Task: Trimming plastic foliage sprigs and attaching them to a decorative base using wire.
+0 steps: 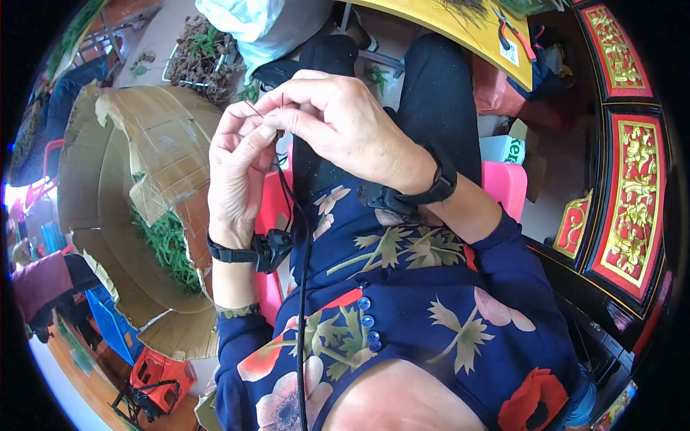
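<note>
My left hand (241, 161) and my right hand (352, 129) meet above my lap, fingertips touching. Both are closed in a pinch around thin dark stems (252, 108), whose tips poke up between the fingers. Whether these are wires or twigs I cannot make out. The fingers hide most of what is held. A dark strand hangs beneath the left hand, beside the black cable (305, 287) running down my front. Each wrist wears a black strapped device.
At left stands a torn cardboard box (169, 129) with green sprigs (169, 244) inside. Beyond it are a basket of brown plant bits (205, 65) and a white plastic bag (259, 25). Red-handled pliers (516, 34) lie on the yellow table (438, 23). Carved red-gold panels (634, 201) line the right.
</note>
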A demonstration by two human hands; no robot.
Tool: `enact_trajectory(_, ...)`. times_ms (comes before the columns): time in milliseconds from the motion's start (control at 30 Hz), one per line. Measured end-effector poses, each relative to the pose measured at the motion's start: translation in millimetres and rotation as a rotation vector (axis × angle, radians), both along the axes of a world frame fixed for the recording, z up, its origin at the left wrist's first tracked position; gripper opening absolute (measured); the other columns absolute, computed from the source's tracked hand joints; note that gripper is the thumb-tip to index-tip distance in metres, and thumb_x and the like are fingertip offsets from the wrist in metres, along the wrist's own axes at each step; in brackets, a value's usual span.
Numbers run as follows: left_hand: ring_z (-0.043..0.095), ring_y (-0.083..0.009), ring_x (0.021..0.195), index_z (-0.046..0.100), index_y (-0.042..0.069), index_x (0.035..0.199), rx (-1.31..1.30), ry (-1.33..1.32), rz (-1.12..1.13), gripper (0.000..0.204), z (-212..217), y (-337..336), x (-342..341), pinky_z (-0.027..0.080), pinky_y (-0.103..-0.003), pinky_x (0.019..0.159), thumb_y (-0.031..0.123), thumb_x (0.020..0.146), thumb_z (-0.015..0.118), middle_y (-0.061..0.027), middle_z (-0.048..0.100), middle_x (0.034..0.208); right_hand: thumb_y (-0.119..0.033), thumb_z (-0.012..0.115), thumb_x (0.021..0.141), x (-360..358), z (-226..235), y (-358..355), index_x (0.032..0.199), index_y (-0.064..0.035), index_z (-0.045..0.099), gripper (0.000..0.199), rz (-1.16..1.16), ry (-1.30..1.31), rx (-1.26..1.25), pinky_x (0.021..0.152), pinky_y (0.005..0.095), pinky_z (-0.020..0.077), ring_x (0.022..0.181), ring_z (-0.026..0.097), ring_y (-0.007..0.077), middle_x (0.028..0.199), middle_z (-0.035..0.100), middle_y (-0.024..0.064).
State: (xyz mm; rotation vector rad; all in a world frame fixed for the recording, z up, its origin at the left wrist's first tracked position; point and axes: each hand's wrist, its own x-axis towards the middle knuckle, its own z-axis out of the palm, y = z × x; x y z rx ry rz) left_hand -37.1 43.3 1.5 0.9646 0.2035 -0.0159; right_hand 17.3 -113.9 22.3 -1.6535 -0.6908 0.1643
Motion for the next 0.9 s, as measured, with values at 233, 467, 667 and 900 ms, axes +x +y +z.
enact_trajectory(233, 0.056, -0.0033, 0.073, 0.054, 0.006, 0.105, 0.027, 0.053, -0.061, 0.019, 2, -4, 2, 0.043, -0.015, 0.062, 0.005, 0.087, 0.06, -0.0013, 0.063, 0.089, -0.005, 0.061, 0.087, 0, 2, -2, 0.091, 0.0025, 0.065, 0.009, -0.064, -0.19, -0.055, 0.055, 0.023, 0.0442, 0.063, 0.056, 0.0076, 0.076, 0.06, 0.0043)
enact_trajectory(467, 0.044, -0.0024, 0.064, 0.056, 0.004, 0.102, 0.122, 0.073, -0.272, 0.018, 10, -9, -3, 0.032, -0.016, 0.053, 0.018, 0.093, 0.05, 0.0013, 0.057, 0.081, -0.005, 0.059, 0.089, -2, -7, -3, 0.089, 0.0042, 0.064, 0.01, -0.077, -0.071, 0.063, 0.057, 0.0194, 0.0466, 0.067, 0.058, 0.0049, 0.077, 0.062, 0.0036)
enact_trajectory(667, 0.031, -0.0023, 0.057, 0.054, 0.004, 0.091, 0.143, 0.044, -0.175, 0.014, 8, -15, -1, 0.022, -0.018, 0.05, 0.017, 0.092, 0.048, 0.0062, 0.04, 0.068, -0.006, 0.06, 0.088, -4, -5, -2, 0.088, 0.0045, 0.065, 0.012, -0.063, 0.17, 0.143, 0.06, 0.0194, 0.0493, 0.069, 0.061, 0.0062, 0.075, 0.064, 0.0058)
enact_trajectory(900, 0.027, -0.0032, 0.055, 0.051, 0.005, 0.085, 0.014, 0.085, -0.216, 0.015, 5, -10, -1, 0.021, -0.018, 0.049, 0.018, 0.09, 0.046, 0.0065, 0.033, 0.064, -0.008, 0.063, 0.085, -3, -15, -2, 0.088, 0.003, 0.068, 0.013, -0.059, 0.208, 0.259, 0.056, 0.0212, 0.0487, 0.061, 0.061, 0.0085, 0.071, 0.067, 0.0096)
